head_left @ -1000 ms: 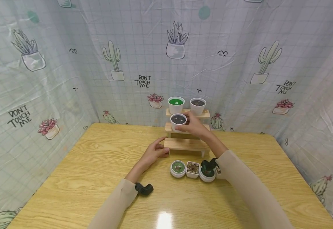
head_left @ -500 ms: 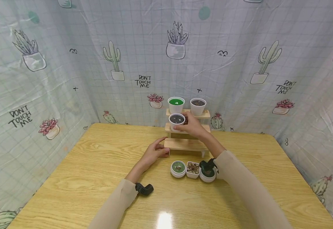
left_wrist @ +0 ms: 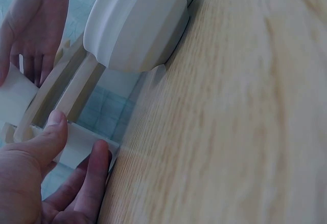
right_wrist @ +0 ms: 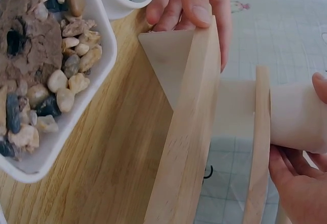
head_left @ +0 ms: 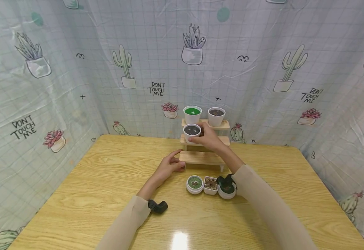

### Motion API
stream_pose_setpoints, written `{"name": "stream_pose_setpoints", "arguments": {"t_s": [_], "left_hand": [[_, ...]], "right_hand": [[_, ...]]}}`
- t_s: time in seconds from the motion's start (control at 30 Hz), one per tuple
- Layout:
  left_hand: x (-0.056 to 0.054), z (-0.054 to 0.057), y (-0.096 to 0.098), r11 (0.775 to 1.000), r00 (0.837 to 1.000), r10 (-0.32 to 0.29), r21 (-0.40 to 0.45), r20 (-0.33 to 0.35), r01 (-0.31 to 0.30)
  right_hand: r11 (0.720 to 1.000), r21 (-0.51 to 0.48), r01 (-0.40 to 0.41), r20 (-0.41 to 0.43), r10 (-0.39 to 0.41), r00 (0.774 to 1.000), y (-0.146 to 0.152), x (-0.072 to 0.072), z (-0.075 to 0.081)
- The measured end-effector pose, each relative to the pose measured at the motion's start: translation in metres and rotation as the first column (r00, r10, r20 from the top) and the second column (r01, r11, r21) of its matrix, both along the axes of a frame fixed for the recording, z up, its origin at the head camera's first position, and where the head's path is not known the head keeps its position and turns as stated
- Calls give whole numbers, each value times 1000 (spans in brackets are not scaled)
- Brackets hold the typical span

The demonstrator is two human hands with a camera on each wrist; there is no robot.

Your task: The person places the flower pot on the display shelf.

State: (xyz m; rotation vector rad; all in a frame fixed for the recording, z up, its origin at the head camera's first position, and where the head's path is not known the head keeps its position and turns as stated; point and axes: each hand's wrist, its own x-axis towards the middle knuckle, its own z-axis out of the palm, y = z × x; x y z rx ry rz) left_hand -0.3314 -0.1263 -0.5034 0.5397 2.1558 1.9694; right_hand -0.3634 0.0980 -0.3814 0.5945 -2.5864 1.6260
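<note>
My right hand (head_left: 209,137) grips a white pot (head_left: 190,138) with a dark, speckled filling, at the left end of the middle shelf of a three-step wooden plant stand (head_left: 202,158). In the right wrist view the pot (right_wrist: 296,116) stands right at the shelf's surface, with fingers curled around its side. My left hand (head_left: 168,165) holds the stand's left end low down. The left wrist view has its thumb (left_wrist: 55,124) on the wooden bottom step and its fingers against the white side leg (left_wrist: 79,144).
On the top shelf stand a pot with green filling (head_left: 192,111) and another with brownish filling (head_left: 216,118). In front of the stand, a round green-filled pot (head_left: 195,189), a square pebble pot (head_left: 211,190) and a round white pot (head_left: 227,196), partly behind my right wrist camera, line up.
My right hand has shifted the dark-filled pot a little to the left along the middle shelf. The left hand and the stand have stayed in place.
</note>
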Motion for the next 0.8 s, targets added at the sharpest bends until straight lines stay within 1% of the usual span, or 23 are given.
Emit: {"name": "stream_pose_setpoints", "arguments": {"t_s": [0.23, 0.4, 0.8], "left_hand": [[-2, 1, 0, 1000, 1000, 2, 0, 7, -2], [-4, 0, 1, 1000, 1000, 9, -3, 14, -9], [-3, 1, 2, 1000, 1000, 6, -3, 5, -6]], "right_hand": [[1000, -10, 7, 26, -6, 1000, -2, -1, 1], [1000, 3, 15, 45, -15, 999, -2, -2, 1], [1000, 6, 3, 46, -4, 999, -2, -5, 0]]}}
